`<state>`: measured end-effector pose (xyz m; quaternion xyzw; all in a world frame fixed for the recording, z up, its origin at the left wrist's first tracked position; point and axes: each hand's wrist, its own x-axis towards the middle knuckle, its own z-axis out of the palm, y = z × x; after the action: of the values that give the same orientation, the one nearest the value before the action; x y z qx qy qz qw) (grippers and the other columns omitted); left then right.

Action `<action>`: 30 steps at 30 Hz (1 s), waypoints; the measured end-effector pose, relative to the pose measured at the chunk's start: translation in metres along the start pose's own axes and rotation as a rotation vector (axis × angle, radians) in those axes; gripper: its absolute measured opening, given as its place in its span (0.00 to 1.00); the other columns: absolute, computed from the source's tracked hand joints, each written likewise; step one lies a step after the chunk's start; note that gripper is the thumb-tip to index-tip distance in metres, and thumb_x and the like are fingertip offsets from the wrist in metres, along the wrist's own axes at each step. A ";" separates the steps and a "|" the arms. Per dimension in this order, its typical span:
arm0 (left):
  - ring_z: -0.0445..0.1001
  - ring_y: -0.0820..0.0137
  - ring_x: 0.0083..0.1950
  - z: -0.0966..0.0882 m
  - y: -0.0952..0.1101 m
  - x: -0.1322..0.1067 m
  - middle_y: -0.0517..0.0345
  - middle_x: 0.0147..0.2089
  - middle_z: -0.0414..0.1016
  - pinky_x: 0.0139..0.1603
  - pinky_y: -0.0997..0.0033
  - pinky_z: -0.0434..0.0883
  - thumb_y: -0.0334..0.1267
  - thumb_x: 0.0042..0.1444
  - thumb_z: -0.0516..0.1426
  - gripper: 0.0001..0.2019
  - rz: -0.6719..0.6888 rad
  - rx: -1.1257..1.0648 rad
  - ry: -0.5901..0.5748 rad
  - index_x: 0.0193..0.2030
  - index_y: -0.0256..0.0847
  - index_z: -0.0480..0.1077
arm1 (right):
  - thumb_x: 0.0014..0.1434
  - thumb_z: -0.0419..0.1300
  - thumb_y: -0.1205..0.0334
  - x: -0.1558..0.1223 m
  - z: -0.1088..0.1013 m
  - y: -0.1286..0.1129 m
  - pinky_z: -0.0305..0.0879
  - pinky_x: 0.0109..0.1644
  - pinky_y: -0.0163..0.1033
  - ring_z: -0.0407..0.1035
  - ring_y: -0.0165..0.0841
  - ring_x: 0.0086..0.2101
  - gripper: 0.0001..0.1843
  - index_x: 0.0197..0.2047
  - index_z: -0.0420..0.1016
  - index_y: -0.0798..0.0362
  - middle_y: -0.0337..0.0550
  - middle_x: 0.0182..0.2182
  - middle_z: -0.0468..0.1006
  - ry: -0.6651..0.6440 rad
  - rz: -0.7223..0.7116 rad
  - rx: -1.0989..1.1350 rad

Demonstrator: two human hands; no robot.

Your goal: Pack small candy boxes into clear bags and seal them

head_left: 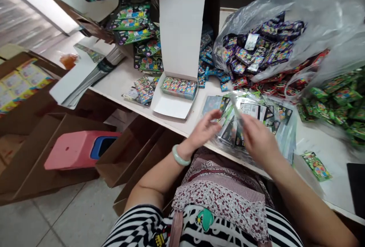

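Observation:
My left hand (pixel 203 127) reaches over the table's front edge, fingers curled at the corner of a clear plastic bag (pixel 281 125) of dark printed cards. A pale green bangle is on that wrist. My right hand (pixel 256 136) is blurred and rests on the same bag, its fingers closed around the plastic and cards. An open white box (pixel 178 102) with its lid standing up lies just left of my hands, a row of colourful packets (pixel 179 86) inside it.
A big clear bag of purple packets (pixel 256 49) sits at the back right, red packets (pixel 285 79) below it, green packets (pixel 339 102) far right. One green packet (pixel 316 165) lies alone. Stacked green boxes (pixel 137 30) stand behind. Brown cartons and a pink stool (pixel 76 150) are on the floor, left.

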<state>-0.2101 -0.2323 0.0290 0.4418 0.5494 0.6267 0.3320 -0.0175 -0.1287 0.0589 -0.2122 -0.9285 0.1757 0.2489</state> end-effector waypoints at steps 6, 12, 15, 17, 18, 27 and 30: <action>0.75 0.65 0.49 0.044 -0.021 0.004 0.55 0.42 0.76 0.56 0.64 0.71 0.58 0.62 0.56 0.21 -0.169 -0.164 0.127 0.42 0.39 0.72 | 0.68 0.52 0.61 0.009 0.019 -0.010 0.68 0.61 0.57 0.67 0.48 0.59 0.22 0.62 0.70 0.60 0.62 0.60 0.72 0.000 -0.146 0.056; 0.73 0.66 0.43 0.032 0.006 0.010 0.56 0.39 0.75 0.48 0.67 0.70 0.47 0.64 0.54 0.13 -0.110 0.254 -0.248 0.40 0.39 0.72 | 0.63 0.58 0.62 0.036 -0.024 0.038 0.70 0.53 0.55 0.73 0.45 0.47 0.12 0.48 0.78 0.54 0.55 0.44 0.80 0.066 -0.016 0.062; 0.73 0.67 0.41 0.036 0.011 0.010 0.56 0.37 0.75 0.45 0.67 0.71 0.43 0.66 0.51 0.12 -0.055 0.404 -0.304 0.39 0.39 0.71 | 0.58 0.63 0.56 0.035 -0.030 0.052 0.71 0.42 0.45 0.73 0.38 0.36 0.11 0.41 0.78 0.54 0.48 0.35 0.80 -0.120 0.158 0.307; 0.75 0.67 0.41 0.037 0.013 0.010 0.56 0.38 0.76 0.44 0.68 0.72 0.42 0.68 0.50 0.12 -0.020 0.479 -0.382 0.42 0.40 0.71 | 0.55 0.66 0.49 0.029 -0.031 0.057 0.69 0.35 0.39 0.71 0.33 0.31 0.16 0.37 0.79 0.53 0.42 0.30 0.79 -0.348 0.249 0.565; 0.76 0.67 0.41 0.036 0.013 0.009 0.55 0.39 0.77 0.43 0.68 0.73 0.42 0.69 0.49 0.12 0.012 0.518 -0.436 0.44 0.40 0.71 | 0.53 0.67 0.46 0.026 -0.032 0.058 0.67 0.33 0.37 0.70 0.32 0.29 0.18 0.35 0.79 0.53 0.40 0.28 0.78 -0.472 0.276 0.673; 0.75 0.56 0.59 0.042 0.013 0.023 0.36 0.58 0.75 0.60 0.50 0.74 0.35 0.69 0.49 0.17 0.542 1.078 -0.224 0.61 0.32 0.64 | 0.53 0.66 0.41 0.027 -0.047 0.061 0.70 0.55 0.45 0.76 0.37 0.46 0.23 0.42 0.84 0.50 0.45 0.43 0.84 -0.373 0.382 0.986; 0.80 0.64 0.48 0.038 0.015 0.034 0.45 0.49 0.80 0.49 0.62 0.77 0.32 0.68 0.49 0.13 0.502 1.020 -0.252 0.55 0.37 0.69 | 0.59 0.62 0.40 0.028 -0.054 0.053 0.71 0.56 0.48 0.76 0.38 0.47 0.22 0.42 0.83 0.50 0.46 0.43 0.84 -0.281 0.273 0.896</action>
<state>-0.1872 -0.1898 0.0505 0.7338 0.6165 0.2849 -0.0185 0.0059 -0.0586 0.0908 -0.1785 -0.7497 0.6161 0.1628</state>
